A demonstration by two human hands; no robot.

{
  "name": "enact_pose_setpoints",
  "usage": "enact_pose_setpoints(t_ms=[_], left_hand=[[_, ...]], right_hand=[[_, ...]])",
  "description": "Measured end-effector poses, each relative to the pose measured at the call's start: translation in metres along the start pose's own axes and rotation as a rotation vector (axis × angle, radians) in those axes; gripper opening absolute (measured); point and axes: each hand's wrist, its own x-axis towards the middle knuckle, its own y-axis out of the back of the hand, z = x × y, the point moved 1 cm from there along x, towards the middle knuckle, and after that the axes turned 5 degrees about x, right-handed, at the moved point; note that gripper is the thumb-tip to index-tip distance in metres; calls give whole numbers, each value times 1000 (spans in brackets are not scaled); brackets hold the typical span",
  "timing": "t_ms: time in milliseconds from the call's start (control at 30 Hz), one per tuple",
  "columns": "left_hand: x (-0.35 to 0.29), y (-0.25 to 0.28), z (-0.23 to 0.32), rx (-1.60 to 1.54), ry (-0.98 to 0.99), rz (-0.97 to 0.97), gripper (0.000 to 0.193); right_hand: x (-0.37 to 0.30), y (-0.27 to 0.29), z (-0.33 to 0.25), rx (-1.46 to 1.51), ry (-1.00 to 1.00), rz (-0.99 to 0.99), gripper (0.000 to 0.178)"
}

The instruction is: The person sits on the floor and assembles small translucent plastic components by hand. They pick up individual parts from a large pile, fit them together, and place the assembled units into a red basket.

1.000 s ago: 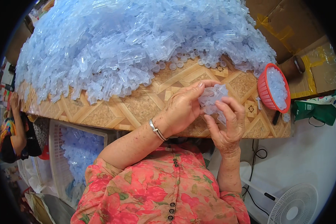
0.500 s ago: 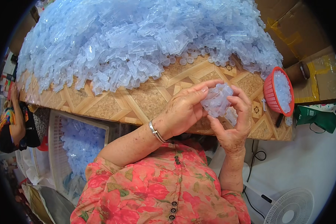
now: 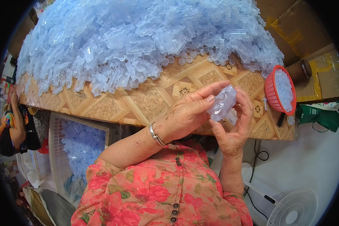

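Note:
Between my two hands, over the near edge of the table, is a small cluster of clear bluish plastic pieces [image 3: 223,102]. My left hand [image 3: 190,107], with a silver bangle at the wrist, grips it from the left with thumb and fingers. My right hand [image 3: 235,124] curls round it from the right, its thumb below and fingers on the far side. Part of the cluster is hidden behind the right fingers. Beyond my hands, a large heap of the same clear plastic pieces [image 3: 139,41] covers the far part of the table, with small round caps [image 3: 182,61] along its front.
The patterned table [image 3: 147,98] curves in front of me. A red basket [image 3: 270,92] of small clear pieces stands at its right end, beside cardboard boxes [image 3: 329,84]. A white crate [image 3: 58,150] of pieces is lower left; a fan [image 3: 292,211] lower right. Another person's arm [image 3: 17,116] shows far left.
The plastic cluster has turned between my fingers and now shows a different side. Both hands have stayed in nearly the same place, with slight finger shifts.

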Motion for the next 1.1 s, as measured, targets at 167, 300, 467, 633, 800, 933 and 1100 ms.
enact_pose_setpoints(t_ms=[167, 300, 467, 633, 800, 933, 1100], left_hand=[[-1, -1, -2, 54, -1, -12, 61], [-2, -2, -2, 80, 16, -30, 61], [-3, -4, -3, 61, 16, -33, 58], [-4, -3, 0, 19, 33, -19, 60], [1, 2, -1, -2, 23, 32, 60], [-1, 3, 2, 63, 51, 122, 58], [-1, 9, 0, 156, 111, 229, 55]], right_hand=[[3, 2, -9, -177, 10, -32, 82], [3, 5, -7, -140, -21, -47, 84], [1, 6, -6, -129, -27, -17, 85], [3, 10, -7, -99, -9, -65, 86], [0, 19, 1, 543, -381, 95, 79], [4, 51, 25, 808, -592, 102, 68], [-10, 90, 46, 824, -663, 188, 64]])
